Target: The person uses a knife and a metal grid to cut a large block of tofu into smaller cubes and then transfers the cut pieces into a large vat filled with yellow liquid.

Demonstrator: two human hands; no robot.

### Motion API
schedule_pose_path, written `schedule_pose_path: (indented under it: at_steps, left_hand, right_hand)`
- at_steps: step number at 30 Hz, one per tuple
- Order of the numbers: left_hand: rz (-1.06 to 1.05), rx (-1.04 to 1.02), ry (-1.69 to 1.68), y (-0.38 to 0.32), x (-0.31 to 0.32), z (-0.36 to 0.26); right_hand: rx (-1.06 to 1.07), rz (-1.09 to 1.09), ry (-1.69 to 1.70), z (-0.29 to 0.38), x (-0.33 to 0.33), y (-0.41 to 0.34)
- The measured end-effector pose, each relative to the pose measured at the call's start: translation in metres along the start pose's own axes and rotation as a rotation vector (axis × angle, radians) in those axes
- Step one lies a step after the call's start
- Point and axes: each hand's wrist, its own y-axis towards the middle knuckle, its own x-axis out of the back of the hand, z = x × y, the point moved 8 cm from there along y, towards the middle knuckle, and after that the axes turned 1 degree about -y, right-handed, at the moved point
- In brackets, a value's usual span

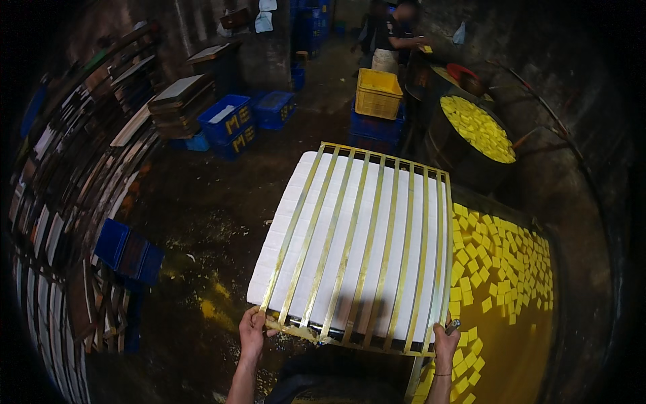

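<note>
A white slab (267, 267), scored into squares and apparently tofu, lies in front of me beneath a slatted metal frame (371, 227). My left hand (252, 333) grips the frame's near left corner. At the near right corner, my right hand (445, 348) holds the frame's edge. A short metal tool end (453, 326) sticks out from the right hand; the rest is hidden. Pale residue (303, 333) clings to the frame's near edge. To the right, yellow blocks (474, 252) lie in a vat of yellow-brown liquid (515, 358).
A drum of yellow pieces (477, 131) stands beyond the vat. A yellow crate (378, 93) sits on blue crates (371, 131) ahead. More blue crates (227, 121), stacked boards (181, 108) and wooden racks (55, 222) line the left. A person (391, 38) works at the back, another behind.
</note>
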Motion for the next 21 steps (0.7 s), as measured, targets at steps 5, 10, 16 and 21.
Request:
schedule_pose_path:
  at_steps: [5,10,16,21]
  left_hand:
    - [0.004,-0.054,-0.009,-0.004,-0.001,-0.009]
    - [0.013,-0.045,0.004,0.005,0.005,0.003]
    - [-0.055,-0.178,0.26,0.021,0.034,-0.007]
    - [-0.266,-0.413,0.335,0.081,0.112,-0.05]
  right_hand:
    - [-0.033,-0.024,-0.079,0.0,0.001,-0.005]
    - [-0.008,-0.05,0.051,0.02,-0.001,-0.015]
    - [0.074,-0.168,-0.563,0.047,0.052,0.003]
    - [0.416,-0.597,0.418,0.165,0.144,-0.045]
